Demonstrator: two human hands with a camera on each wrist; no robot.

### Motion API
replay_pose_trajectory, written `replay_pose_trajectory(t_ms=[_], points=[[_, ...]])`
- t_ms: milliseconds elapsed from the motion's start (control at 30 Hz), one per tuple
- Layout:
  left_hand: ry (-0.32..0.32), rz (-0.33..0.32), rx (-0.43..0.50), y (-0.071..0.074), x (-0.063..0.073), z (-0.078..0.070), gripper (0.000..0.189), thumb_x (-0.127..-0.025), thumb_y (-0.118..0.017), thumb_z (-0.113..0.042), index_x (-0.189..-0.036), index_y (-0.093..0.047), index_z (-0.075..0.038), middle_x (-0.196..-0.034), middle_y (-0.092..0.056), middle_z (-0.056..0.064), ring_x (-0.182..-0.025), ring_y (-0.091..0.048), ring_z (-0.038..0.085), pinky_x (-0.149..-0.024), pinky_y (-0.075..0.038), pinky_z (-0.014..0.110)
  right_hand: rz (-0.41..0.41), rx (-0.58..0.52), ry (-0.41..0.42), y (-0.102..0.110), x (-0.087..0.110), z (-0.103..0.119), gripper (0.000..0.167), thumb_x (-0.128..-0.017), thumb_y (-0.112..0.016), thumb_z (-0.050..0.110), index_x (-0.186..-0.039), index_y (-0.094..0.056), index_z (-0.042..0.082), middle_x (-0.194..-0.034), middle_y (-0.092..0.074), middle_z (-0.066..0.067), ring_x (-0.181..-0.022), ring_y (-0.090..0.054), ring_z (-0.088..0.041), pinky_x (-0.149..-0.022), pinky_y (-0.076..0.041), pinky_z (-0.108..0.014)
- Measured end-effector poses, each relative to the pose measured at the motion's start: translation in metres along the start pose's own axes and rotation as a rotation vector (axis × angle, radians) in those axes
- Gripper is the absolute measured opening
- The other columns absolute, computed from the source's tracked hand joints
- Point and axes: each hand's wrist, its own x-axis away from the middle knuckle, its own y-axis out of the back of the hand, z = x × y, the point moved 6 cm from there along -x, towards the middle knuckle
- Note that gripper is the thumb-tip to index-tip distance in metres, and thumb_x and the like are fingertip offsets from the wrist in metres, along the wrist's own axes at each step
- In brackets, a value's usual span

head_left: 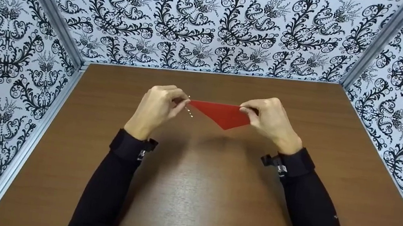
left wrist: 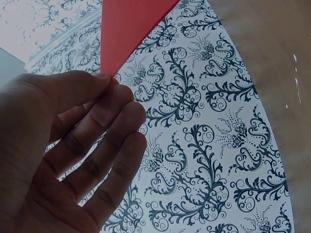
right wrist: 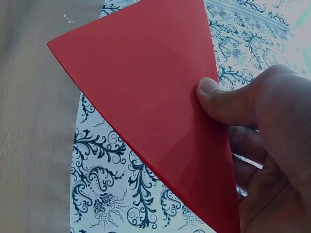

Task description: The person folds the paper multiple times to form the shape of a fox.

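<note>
A red sheet of paper folded into a triangle is stretched between the two hands above the table, its long straight edge on top and one corner pointing down toward the person. My left hand pinches the paper's left corner between thumb and forefinger; in the left wrist view the other fingers are loosely bent below the tip. With the thumb on its face, my right hand grips the paper along the top edge. The right wrist view shows the broad red face; fingers behind it are partly hidden.
Below the hands is a brown wooden table. Small white specks lie on it close to the left hand. Patterned black-and-white panels with grey metal posts enclose the back and both sides.
</note>
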Motion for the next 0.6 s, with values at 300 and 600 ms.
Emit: replay_pose_trajectory(t_ms=[300,600], points=[[0.046,-0.030,-0.069,0.008,0.005,0.009,0.005,-0.105,-0.085,-0.006,-0.100,-0.087,-0.006,-0.095,-0.086,0.012,-0.079,-0.081,0.026,-0.074,-0.070,0.037,-0.006,0.044,-0.060,0.005,0.003,-0.010,0.013,-0.105,-0.087,0.007,-0.114,-0.091,0.000,-0.106,-0.090,-0.019,-0.085,-0.086,-0.037,-0.078,-0.070,-0.048],[0.069,-0.017,-0.099,0.007,0.002,0.006,0.006,-0.106,-0.086,-0.010,-0.102,-0.087,-0.007,-0.099,-0.086,0.011,-0.082,-0.083,0.025,-0.077,-0.071,0.038,-0.002,0.051,-0.036,0.003,0.002,-0.010,0.010,-0.104,-0.087,0.006,-0.111,-0.091,0.000,-0.104,-0.090,-0.019,-0.084,-0.086,-0.037,-0.076,-0.069,-0.052]])
